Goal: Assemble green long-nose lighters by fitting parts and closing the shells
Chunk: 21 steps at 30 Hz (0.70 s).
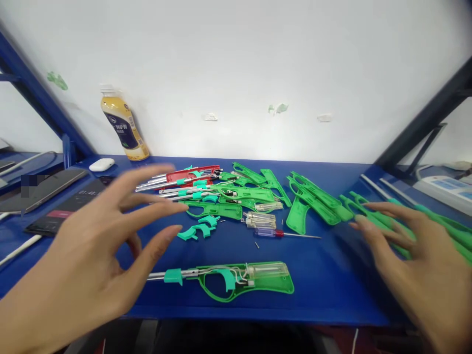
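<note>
Blue workbench [324, 290], cluttered across the middle, white wall behind.

Left hand [92, 260]: open, fingers spread, holding nothing, hovering over the bench left of centre and blurred. Its fingertips sit above the metal end of the half-built green lighter [236, 280], which lies flat near the front edge, trigger and wiring exposed in the open shell.

Right hand [416, 260]: open, palm down, empty, fingers stretched over the pile of green shells [317, 201] at the right. Cannot tell whether the fingertips touch the nearest shell.

Middle heap of rods and red and green shells [199, 189], tangled together. In front of it, loose teal triggers [195, 228], clear tubes [260, 220], a small screwdriver [283, 234] and tiny screws scattered on the bare blue.

Bottle [123, 129] stands at the back left; phones [62, 209] lie flat at the left.

Risks, as judged:
- Half-built lighter is close to the front edge; a sweep of the left hand could push it off.
- Its open shell means a knock could spill trigger and wires.
- Interlocked shells may drag neighbours when one is lifted.
- Screws could easily be brushed away and lost.
</note>
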Tool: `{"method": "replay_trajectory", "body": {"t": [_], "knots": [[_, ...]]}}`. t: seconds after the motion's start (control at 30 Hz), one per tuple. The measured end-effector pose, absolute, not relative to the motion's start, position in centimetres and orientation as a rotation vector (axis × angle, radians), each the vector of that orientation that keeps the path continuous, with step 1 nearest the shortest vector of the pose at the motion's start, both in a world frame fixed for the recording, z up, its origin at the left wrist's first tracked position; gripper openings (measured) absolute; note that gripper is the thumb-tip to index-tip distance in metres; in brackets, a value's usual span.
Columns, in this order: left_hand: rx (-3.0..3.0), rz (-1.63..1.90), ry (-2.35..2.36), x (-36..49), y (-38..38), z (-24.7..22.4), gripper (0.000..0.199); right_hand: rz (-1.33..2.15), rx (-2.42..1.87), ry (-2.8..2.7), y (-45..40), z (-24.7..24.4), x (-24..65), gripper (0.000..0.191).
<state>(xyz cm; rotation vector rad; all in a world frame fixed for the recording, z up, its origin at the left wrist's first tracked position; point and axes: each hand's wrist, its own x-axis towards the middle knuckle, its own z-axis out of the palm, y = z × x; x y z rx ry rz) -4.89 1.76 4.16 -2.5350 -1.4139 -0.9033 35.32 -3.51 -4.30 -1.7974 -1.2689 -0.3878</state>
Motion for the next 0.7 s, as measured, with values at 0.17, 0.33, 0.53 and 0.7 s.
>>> {"method": "replay_trajectory", "body": {"t": [0.17, 0.33, 0.53, 0.7], "knots": [[-2.734, -0.744, -1.21, -4.6, 2.2, 2.7, 0.024, -0.372, -1.799, -1.338, -2.7, -3.4, 34.5, 0.033], [-2.803, -0.554, -1.153, -4.6, 2.3, 1.9, 0.031, -0.307, -1.84, -1.394, -3.0, -4.4, 34.9, 0.027], [-2.75, -0.577, -1.166, -4.7, 3.0, 1.1, 0.04, -0.326, -1.792, -1.539, -2.9, -5.5, 35.4, 0.031], [-2.705, -0.525, -1.228, -5.0, 3.5, 0.7, 0.052, -0.38, -1.685, -1.647, -2.6, -5.8, 35.2, 0.033]]}}
